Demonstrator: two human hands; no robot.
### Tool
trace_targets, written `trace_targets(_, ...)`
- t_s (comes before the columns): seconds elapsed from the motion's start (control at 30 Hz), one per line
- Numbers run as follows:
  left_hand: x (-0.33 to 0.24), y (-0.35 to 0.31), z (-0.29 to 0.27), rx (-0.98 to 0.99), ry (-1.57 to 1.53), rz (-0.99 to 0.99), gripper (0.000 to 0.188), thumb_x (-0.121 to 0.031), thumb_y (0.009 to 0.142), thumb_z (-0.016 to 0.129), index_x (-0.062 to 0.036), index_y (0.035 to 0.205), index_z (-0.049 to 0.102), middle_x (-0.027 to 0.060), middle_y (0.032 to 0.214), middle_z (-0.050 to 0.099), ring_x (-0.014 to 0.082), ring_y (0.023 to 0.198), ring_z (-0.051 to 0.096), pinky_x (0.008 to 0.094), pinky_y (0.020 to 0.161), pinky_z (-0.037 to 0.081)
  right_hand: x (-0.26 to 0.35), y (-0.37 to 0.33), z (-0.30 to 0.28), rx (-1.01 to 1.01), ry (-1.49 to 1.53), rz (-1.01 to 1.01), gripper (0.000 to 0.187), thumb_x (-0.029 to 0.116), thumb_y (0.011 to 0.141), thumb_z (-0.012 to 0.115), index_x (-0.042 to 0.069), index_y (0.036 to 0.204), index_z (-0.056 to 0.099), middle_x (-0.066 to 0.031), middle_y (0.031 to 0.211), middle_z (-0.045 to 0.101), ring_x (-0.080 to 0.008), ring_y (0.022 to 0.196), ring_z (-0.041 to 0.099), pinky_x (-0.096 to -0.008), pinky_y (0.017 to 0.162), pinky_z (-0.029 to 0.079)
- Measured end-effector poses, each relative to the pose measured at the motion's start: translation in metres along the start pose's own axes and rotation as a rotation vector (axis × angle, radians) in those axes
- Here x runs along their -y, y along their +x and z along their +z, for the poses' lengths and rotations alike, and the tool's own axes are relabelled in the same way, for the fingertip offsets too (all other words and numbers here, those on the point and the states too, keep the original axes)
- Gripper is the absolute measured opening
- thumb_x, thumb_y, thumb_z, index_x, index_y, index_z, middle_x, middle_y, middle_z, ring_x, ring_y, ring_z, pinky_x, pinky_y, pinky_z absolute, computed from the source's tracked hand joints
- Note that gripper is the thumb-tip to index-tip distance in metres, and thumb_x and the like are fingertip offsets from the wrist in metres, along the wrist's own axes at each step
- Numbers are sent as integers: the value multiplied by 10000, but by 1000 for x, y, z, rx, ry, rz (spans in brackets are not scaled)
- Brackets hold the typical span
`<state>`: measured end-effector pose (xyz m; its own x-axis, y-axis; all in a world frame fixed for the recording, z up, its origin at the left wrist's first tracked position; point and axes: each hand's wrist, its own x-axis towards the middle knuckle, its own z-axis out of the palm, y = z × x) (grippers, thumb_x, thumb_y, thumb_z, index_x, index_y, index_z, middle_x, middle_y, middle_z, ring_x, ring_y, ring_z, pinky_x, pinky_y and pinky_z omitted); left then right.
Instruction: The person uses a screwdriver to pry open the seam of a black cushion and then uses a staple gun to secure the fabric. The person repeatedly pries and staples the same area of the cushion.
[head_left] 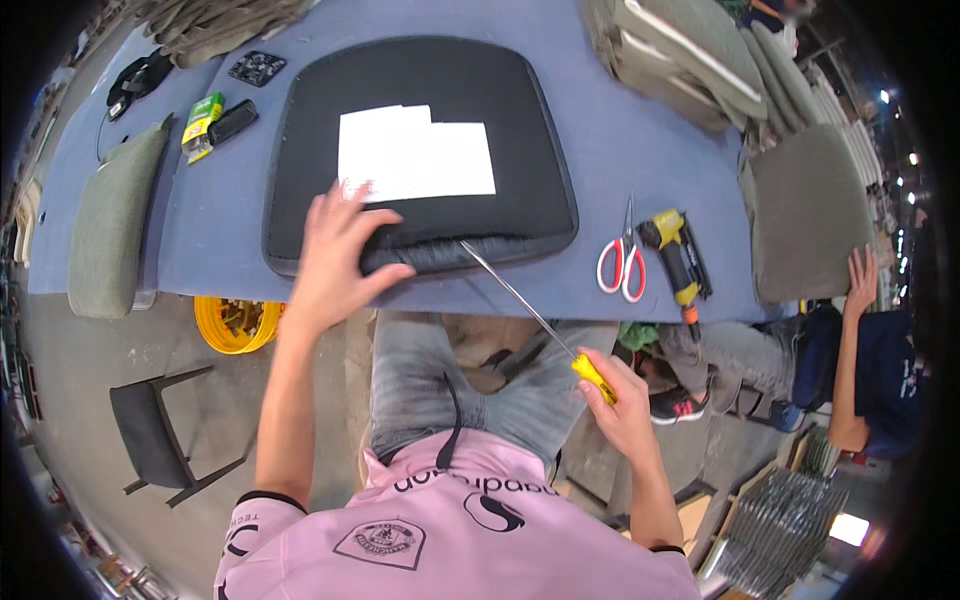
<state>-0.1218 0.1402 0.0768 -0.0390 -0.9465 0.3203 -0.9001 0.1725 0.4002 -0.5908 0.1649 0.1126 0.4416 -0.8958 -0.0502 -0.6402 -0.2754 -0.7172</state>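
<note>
A black padded seat cushion (400, 75) lies on the blue-covered table (610, 150), with two overlapping white paper sheets (415, 155) on it. My left hand (345, 245) rests with spread fingers on the cushion's near left part, fingertips by the paper's lower corner. In my right hand (625, 400) is the yellow handle of a long screwdriver (520, 303). Its thin metal shaft slants up and left, and the tip meets the cushion's near edge, where the black cover looks ruffled. Whether the tip goes under the cover I cannot tell.
Red-and-white scissors (622, 265) and a yellow-black staple gun (680, 260) lie right of the cushion. Grey-green cushions (810, 215) sit at the right, where another person's hand (862, 280) touches one. A green cushion (115, 225) lies left; a yellow bucket (225, 335) stands below the table edge.
</note>
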Motion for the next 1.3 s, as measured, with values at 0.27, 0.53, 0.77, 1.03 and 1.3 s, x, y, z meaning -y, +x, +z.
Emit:
trace_targets(0.27, -3, 44, 46, -17, -40, -83, 327, -401, 1038, 871, -86, 1091, 802, 112, 1635, 746, 484, 1670, 511, 653, 1409, 307, 26, 19, -19, -38, -303, -147, 595, 145, 1005, 891, 163, 1584, 757, -93, 967, 710, -307, 763, 724, -430, 690, 587)
trace_targets(0.53, -3, 43, 58, -161, -164, -148, 281, -385, 994, 900, -109, 976, 854, 107, 1590, 778, 431, 1667, 538, 624, 1418, 294, 50, 51, -25, 75, -505, -228, 604, 191, 1028, 884, 201, 1614, 740, -70, 934, 638, -284, 689, 682, -433, 626, 560)
trace_targets(0.77, -4, 42, 53, -129, -187, -169, 280, -345, 1014, 885, -85, 946, 809, 112, 1632, 751, 435, 1689, 505, 615, 1425, 287, 77, 75, -42, 170, -614, -231, 597, 193, 1033, 877, 210, 1613, 738, -67, 926, 637, -293, 680, 677, -456, 617, 553)
trace_targets(1.03, -5, 43, 55, -144, -167, -168, 301, -351, 997, 901, -95, 918, 763, 98, 1618, 762, 424, 1680, 521, 609, 1418, 298, 126, 95, -62, 261, -874, -209, 635, 210, 1012, 897, 250, 1620, 720, -42, 939, 626, -281, 657, 694, -450, 581, 566)
trace_targets(1.3, -2, 42, 63, -136, -79, -115, 228, -281, 1034, 866, -102, 1035, 725, 83, 1574, 790, 464, 1617, 587, 645, 1395, 325, 121, 66, -26, 219, -894, -220, 730, 211, 981, 932, 234, 1670, 691, -14, 975, 617, -185, 648, 666, -413, 505, 525)
